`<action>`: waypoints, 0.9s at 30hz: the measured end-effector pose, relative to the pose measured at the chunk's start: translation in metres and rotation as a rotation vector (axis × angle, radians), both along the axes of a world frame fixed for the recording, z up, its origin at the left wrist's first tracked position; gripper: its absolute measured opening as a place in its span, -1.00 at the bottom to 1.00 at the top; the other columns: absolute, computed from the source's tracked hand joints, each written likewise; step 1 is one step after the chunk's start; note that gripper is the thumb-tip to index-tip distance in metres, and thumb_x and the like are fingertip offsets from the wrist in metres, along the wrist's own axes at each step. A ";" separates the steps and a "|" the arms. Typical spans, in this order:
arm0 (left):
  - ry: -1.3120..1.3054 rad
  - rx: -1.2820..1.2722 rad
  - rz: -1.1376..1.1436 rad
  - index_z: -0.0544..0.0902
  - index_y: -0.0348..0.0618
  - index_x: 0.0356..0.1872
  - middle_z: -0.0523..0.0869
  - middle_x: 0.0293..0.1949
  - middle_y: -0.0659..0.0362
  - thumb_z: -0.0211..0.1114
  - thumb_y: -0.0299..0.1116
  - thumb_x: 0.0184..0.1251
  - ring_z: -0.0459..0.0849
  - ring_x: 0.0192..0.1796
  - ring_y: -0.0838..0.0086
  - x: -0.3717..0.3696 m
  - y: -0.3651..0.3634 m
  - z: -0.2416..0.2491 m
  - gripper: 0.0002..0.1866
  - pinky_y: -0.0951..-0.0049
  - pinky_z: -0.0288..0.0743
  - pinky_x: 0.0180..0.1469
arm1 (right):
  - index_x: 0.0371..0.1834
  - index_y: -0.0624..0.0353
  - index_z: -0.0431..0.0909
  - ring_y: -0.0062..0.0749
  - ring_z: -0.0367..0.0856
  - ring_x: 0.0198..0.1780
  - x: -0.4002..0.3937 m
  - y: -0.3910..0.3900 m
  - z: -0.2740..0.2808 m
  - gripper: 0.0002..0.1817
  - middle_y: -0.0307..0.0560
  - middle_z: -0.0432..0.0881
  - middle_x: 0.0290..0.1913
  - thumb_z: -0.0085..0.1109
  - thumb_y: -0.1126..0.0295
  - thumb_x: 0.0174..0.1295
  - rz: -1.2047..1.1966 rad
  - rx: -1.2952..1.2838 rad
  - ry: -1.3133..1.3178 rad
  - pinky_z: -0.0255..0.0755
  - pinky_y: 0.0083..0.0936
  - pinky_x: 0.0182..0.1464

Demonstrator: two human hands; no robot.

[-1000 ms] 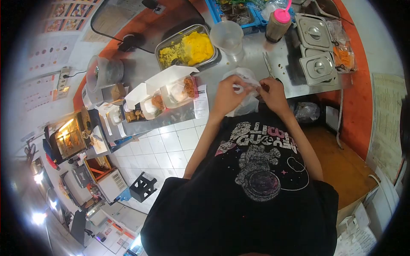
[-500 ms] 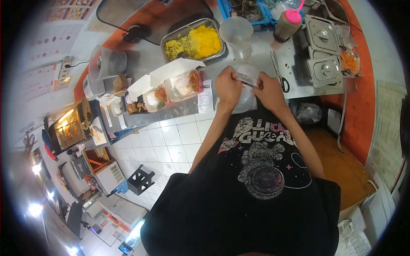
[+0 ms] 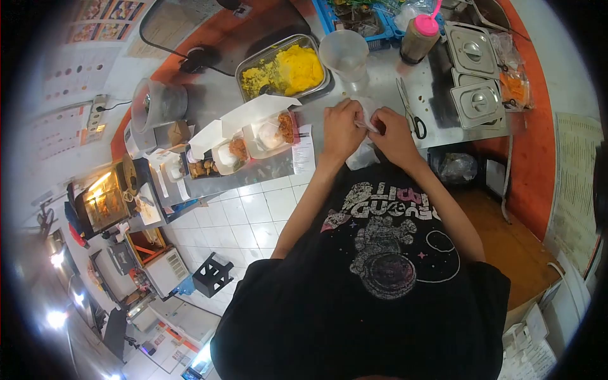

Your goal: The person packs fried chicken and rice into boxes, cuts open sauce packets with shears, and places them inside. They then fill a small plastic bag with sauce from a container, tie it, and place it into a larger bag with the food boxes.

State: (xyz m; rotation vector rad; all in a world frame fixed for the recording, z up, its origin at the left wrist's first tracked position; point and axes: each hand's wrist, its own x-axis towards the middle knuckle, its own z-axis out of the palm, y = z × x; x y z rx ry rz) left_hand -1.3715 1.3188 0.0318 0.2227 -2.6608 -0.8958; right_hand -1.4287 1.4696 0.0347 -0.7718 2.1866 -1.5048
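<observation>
Both hands are close together over the front edge of the steel counter. My left hand (image 3: 344,130) pinches one side of a thin translucent plastic bag (image 3: 363,156), which hangs down against the black shirt. My right hand (image 3: 394,134) grips the bag's gathered top from the other side, fingers curled. What the bag holds, if anything, cannot be made out. To the left lie a printed slip (image 3: 303,152) and an open white box (image 3: 271,136) with rice and fried food. Black-handled scissors (image 3: 411,113) rest right of my right hand.
A steel tray (image 3: 283,66) of yellow food stands behind, beside a clear plastic container (image 3: 344,53). Farther right are a bottle with a pink lid (image 3: 420,38) and lidded steel pans (image 3: 476,101). More open food boxes (image 3: 230,156) line the counter's left part.
The bag's top, stretched flat between the hands before, is now bunched up. My left hand has turned slightly inward, and the fingers of both hands are more curled.
</observation>
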 end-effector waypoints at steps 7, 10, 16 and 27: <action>-0.034 0.271 0.186 0.34 -0.33 -0.66 0.34 -0.69 -0.03 0.15 -0.62 -0.19 0.33 -0.63 0.25 -0.001 0.000 -0.016 -0.87 0.28 0.21 -0.51 | -0.46 0.32 0.45 0.26 0.49 -0.33 0.001 -0.003 -0.005 -0.89 0.26 0.49 -0.48 0.17 0.56 -0.05 0.068 0.171 0.177 0.33 -0.07 -0.30; 0.068 0.187 0.304 0.37 -0.29 -0.69 0.47 -0.68 -0.05 0.17 -0.61 -0.20 0.42 -0.61 0.09 0.008 -0.022 -0.055 -0.88 0.24 0.25 -0.51 | -0.51 0.34 0.41 0.29 0.48 -0.34 0.009 0.026 -0.006 -0.90 0.28 0.48 -0.48 0.13 0.55 -0.05 0.103 0.174 0.102 0.32 -0.05 -0.31; -0.092 0.349 0.280 0.57 -0.27 -0.38 0.62 -0.49 0.05 0.12 -0.68 -0.17 0.61 -0.42 0.20 0.009 -0.043 -0.033 -0.77 0.25 0.42 -0.36 | -0.57 0.36 0.31 0.14 0.38 -0.51 0.021 0.064 -0.032 -0.84 0.21 0.39 -0.57 0.11 0.54 -0.03 -0.079 0.142 -0.069 0.27 -0.17 -0.42; -0.271 0.340 -0.107 0.64 -0.27 -0.06 0.74 -0.15 -0.08 0.34 -0.50 0.15 0.73 -0.07 0.13 0.001 -0.020 -0.030 -0.70 0.32 0.54 0.02 | -0.42 0.27 0.49 0.12 0.55 -0.34 0.007 0.022 0.031 -0.86 0.15 0.51 -0.48 0.22 0.42 0.11 -0.114 0.072 0.166 0.40 -0.10 -0.26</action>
